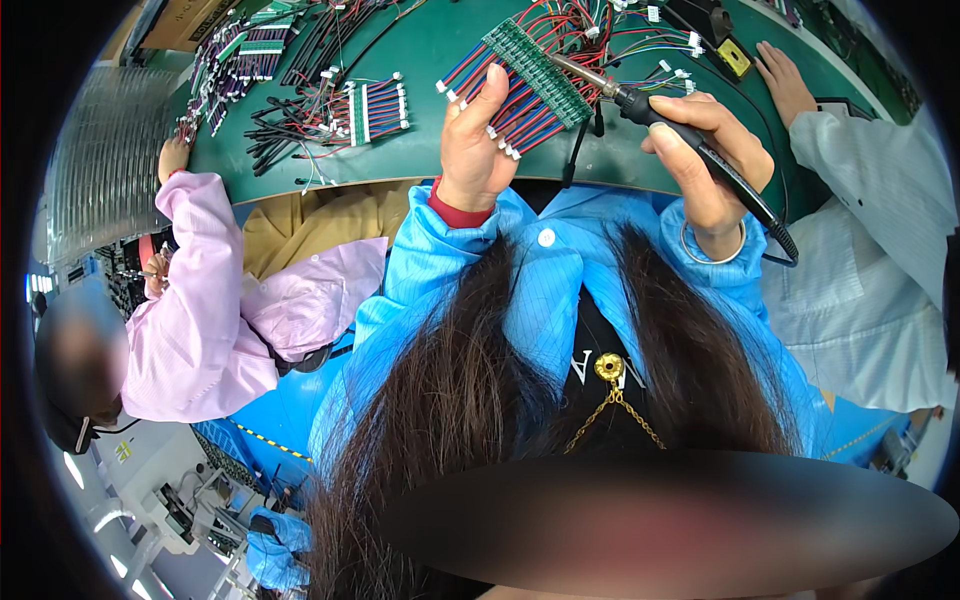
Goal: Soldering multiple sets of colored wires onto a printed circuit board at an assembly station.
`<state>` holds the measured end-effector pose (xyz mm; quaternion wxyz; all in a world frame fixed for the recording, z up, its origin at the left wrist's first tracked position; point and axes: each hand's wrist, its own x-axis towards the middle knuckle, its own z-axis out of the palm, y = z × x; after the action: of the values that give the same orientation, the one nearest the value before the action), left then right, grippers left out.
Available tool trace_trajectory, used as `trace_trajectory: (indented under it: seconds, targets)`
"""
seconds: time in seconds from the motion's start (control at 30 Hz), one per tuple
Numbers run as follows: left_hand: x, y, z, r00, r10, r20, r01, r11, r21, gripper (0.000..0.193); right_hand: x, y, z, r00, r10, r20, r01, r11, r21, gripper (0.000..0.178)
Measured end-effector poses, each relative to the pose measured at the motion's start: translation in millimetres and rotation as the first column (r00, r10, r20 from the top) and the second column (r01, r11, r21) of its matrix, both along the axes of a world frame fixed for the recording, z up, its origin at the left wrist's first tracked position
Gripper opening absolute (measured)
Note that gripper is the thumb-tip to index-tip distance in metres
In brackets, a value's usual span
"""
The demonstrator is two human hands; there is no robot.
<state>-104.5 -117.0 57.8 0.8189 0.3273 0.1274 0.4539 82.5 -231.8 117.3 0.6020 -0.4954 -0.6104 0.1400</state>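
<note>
My left hand [470, 150] is closed on the near left side of a green circuit board panel [535, 72], with the thumb on top. Rows of red, blue and black wires with white plugs run out from under the panel's near edge. In my right hand [705, 190] is a black soldering iron [637, 104], gripped like a pen between thumb and fingers. Its metal tip points left and reaches the panel's far right part; whether it touches is too small to tell.
Another wired board [362, 113] lies left on the green table [425, 165], near bundled wired boards [265, 45]. A yellow soldering-iron stand [733, 58] is at the far right. A pink-sleeved person [190, 300] sits left; a pale-sleeved person's hand [785, 85] rests right.
</note>
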Motion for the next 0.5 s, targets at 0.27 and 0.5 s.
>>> trace_trajectory:
  seconds: [0.27,0.5]
  targets:
    - [0,-1,1,0.999,0.009,-0.05,-0.008,1.0,0.021,0.034,3,-1,1,1.0,0.007,-0.028,-0.008,0.999,-0.041,0.022]
    - [-1,8,3,0.998,0.029,-0.048,-0.03,0.999,-0.024,0.029,-8,2,1,0.997,-0.062,-0.041,0.061,0.998,-0.02,0.023]
